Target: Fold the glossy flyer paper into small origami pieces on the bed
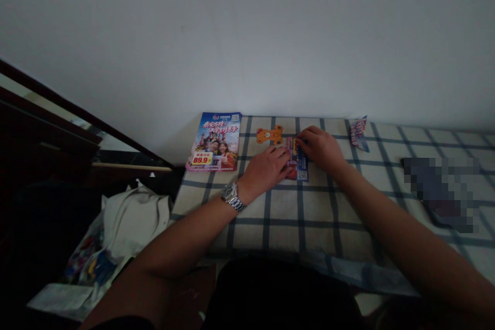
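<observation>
A small folded leaflet (303, 167), pink on one side and blue with a QR code on the other, lies on the checked cloth between my hands. My left hand (270, 165), with a metal watch at the wrist, rests on the leaflet's left edge with its fingers laid down and slightly apart. At the upper right edge, my right hand (319, 145) is closed with thumb and fingertips on the leaflet. Just behind them is a flat orange bear-shaped piece (269, 135). Left of my hands lies a larger printed flyer (215, 142), flat and blue-pink.
A crumpled or folded printed paper piece (359, 134) stands near the wall at right. A dark, pixelated flat object (436, 191) lies farther right. The wall (247, 36) borders the cloth's back edge. Below left are white bags (131, 216) beside dark wooden furniture (38, 139).
</observation>
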`<state>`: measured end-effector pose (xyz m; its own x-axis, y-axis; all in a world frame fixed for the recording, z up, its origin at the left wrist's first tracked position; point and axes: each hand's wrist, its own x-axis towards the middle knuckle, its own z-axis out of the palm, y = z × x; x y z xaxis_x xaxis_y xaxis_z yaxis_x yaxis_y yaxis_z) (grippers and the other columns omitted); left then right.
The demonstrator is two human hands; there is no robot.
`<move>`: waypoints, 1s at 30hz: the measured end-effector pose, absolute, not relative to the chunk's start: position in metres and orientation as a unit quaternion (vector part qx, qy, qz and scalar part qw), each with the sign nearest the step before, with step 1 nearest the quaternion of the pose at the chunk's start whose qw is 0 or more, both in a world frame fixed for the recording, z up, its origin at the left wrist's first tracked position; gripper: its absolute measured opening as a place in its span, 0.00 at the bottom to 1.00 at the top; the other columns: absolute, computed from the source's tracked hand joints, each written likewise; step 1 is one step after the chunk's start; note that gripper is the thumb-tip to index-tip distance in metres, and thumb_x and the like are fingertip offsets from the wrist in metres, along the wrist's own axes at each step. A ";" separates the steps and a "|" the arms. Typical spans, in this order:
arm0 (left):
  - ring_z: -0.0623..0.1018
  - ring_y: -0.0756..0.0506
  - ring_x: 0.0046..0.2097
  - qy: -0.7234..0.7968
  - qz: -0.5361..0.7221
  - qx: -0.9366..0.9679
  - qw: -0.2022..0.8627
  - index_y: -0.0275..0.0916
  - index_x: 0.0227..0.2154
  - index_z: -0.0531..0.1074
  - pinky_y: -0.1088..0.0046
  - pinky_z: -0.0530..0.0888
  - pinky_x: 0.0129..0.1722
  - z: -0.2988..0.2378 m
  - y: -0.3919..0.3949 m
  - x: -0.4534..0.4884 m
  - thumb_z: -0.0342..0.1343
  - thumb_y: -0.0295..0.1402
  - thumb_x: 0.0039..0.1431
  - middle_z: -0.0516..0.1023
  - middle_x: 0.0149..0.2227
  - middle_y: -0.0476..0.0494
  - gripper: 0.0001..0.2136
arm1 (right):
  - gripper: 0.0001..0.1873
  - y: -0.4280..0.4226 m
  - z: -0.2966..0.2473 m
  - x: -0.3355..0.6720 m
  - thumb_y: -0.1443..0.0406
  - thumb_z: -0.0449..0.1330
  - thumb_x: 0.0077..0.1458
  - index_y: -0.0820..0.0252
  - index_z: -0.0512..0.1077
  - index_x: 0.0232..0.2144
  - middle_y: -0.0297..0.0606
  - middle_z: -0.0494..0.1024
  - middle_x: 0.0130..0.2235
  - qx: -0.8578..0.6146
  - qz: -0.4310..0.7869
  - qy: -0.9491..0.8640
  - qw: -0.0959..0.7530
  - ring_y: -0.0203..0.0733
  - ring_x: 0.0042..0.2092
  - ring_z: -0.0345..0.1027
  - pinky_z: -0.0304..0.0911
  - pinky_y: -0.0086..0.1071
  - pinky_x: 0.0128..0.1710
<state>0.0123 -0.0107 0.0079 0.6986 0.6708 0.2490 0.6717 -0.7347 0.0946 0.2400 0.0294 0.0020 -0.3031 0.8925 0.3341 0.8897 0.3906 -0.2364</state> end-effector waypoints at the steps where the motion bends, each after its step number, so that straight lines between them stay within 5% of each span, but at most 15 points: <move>1: 0.75 0.38 0.54 -0.364 -0.135 -0.922 0.003 0.37 0.53 0.73 0.61 0.78 0.46 0.008 -0.011 0.012 0.54 0.39 0.74 0.76 0.54 0.39 0.13 | 0.12 0.026 0.001 0.240 0.62 0.58 0.69 0.58 0.80 0.47 0.45 0.81 0.48 -0.542 0.003 -0.813 0.210 0.51 0.47 0.75 0.69 0.41 0.47; 11: 0.75 0.38 0.53 -0.358 -0.142 -0.923 0.008 0.36 0.53 0.74 0.59 0.77 0.51 0.007 -0.010 0.014 0.53 0.37 0.75 0.76 0.54 0.39 0.12 | 0.18 0.000 -0.006 0.245 0.62 0.56 0.70 0.59 0.79 0.56 0.46 0.81 0.59 -0.486 0.018 -0.849 0.208 0.55 0.58 0.73 0.67 0.50 0.60; 30: 0.73 0.38 0.55 -0.366 -0.147 -0.919 -0.008 0.36 0.55 0.73 0.58 0.76 0.56 0.005 -0.009 0.010 0.53 0.38 0.74 0.71 0.63 0.39 0.14 | 0.23 -0.007 -0.019 0.239 0.58 0.58 0.69 0.59 0.72 0.62 0.46 0.75 0.65 -0.521 0.004 -0.829 0.203 0.59 0.62 0.67 0.63 0.53 0.60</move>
<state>0.0101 -0.0093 0.0048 0.6896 0.6742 0.2645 0.6695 -0.7327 0.1220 0.2385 -0.0068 -0.0186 -0.3746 0.8658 0.3318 0.8624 0.4567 -0.2183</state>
